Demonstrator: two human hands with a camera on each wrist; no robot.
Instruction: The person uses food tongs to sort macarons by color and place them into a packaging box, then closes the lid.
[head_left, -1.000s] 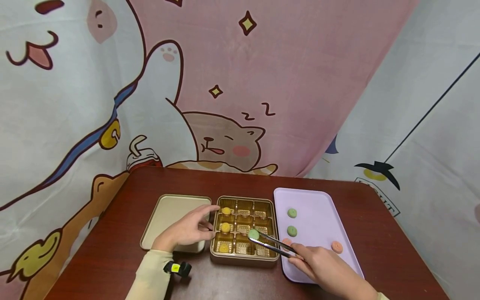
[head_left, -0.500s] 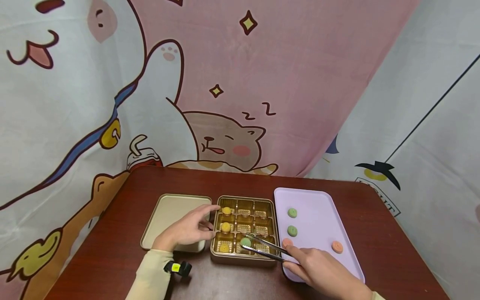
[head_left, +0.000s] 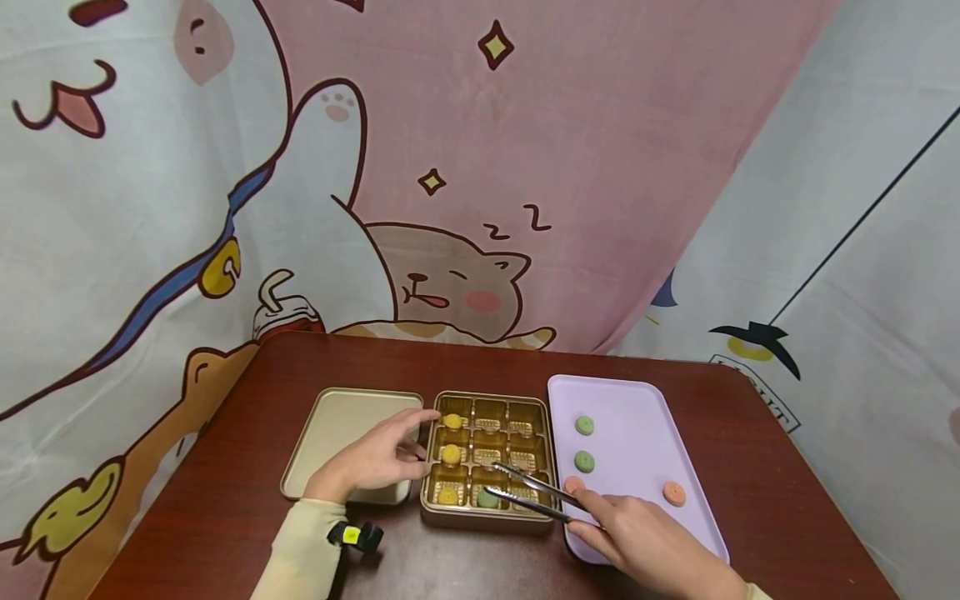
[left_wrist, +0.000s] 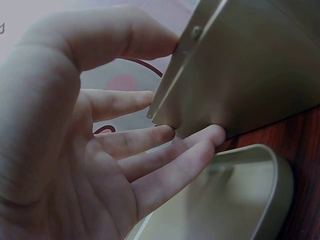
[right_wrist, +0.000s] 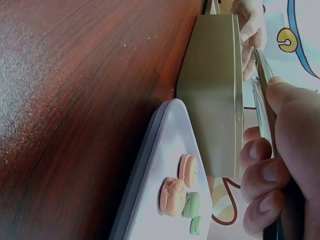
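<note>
My right hand [head_left: 645, 533] grips a pair of metal tongs [head_left: 536, 492], also seen in the right wrist view as tongs [right_wrist: 265, 95]. Their tips stand apart above the front middle compartment of a gold box [head_left: 487, 523]. In that compartment lies a green macaron [head_left: 487, 498], partly behind the lower tong arm. Three yellow macarons [head_left: 451, 454] fill the left column, one per compartment. My left hand [head_left: 378, 454] touches the box's left side with thumb and fingertips spread. In the left wrist view its fairly straight fingers [left_wrist: 165, 172] meet the box wall [left_wrist: 250, 65].
A lilac tray [head_left: 626, 408] stands right of the box, bearing two green macarons [head_left: 584, 462] and two orange ones [head_left: 674, 493]; the nearer-left orange one is partly hidden. The gold lid [head_left: 341, 417] lies left, partly under my left hand. A patterned cloth [head_left: 600, 167] hangs behind the table.
The tongs have moved left and lowered the green macaron into the front middle compartment, then opened and let it go. My left hand has stayed at the box.
</note>
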